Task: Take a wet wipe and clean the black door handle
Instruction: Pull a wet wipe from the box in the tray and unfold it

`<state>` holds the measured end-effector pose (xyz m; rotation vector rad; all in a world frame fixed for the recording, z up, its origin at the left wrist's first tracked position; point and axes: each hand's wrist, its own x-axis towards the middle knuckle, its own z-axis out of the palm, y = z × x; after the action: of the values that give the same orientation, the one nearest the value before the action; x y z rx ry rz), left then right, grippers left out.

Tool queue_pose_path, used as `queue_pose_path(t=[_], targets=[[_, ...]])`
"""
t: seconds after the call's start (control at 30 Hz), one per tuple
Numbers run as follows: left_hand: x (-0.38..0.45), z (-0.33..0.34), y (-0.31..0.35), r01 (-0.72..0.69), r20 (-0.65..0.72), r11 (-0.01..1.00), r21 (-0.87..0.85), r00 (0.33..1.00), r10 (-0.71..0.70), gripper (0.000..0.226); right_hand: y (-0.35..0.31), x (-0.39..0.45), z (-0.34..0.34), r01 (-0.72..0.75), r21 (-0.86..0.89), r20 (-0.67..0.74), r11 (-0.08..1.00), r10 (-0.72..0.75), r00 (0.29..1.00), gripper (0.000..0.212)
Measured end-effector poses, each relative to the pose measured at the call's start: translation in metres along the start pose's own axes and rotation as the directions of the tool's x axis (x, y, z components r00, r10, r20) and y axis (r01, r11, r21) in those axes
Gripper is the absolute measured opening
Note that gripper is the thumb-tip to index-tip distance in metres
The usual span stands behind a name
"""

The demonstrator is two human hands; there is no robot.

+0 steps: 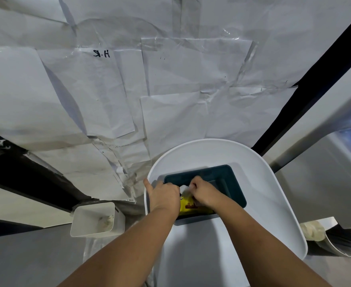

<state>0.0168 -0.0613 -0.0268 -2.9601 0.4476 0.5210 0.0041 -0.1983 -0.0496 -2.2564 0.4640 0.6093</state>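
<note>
A yellow wet-wipe pack [193, 208] lies in a dark teal tray [230, 179] on a white chair seat [263, 183]. My left hand [163, 195] rests on the pack's left end, thumb stretched out to the left; its fingers are hidden behind the hand. My right hand [203, 192] pinches a white wipe [184, 189] that sticks up from the pack's top. No black door handle shows in this view.
A white bin [97, 220] with crumpled wipes inside stands on the floor to the left. Taped white paper sheets [129, 90] cover the wall or door ahead, framed by black bars [315, 79]. A dustpan with black brush [344, 238] lies at the right.
</note>
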Motion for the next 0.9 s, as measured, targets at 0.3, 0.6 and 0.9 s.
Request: queue_pose_path(t=[0.3,0.6,0.9], targets=[[0.001,0.000,0.000,0.002,-0.009,1.000,-0.007,1.000,-0.002,0.025,0.003,-0.004,-0.003,0.019,0.022,-0.070,1.000,-0.017,0.997,0.010],[0.003,0.003,-0.001,-0.006,-0.020,1.000,0.010,1.000,0.007,0.023,-0.006,-0.007,-0.013,-0.042,0.137,-0.042,0.990,0.048,0.998,0.022],[0.002,0.008,-0.003,-0.001,-0.043,0.999,-0.035,0.999,0.000,0.021,0.000,-0.021,-0.010,0.193,0.611,-0.393,0.768,0.082,0.916,0.011]])
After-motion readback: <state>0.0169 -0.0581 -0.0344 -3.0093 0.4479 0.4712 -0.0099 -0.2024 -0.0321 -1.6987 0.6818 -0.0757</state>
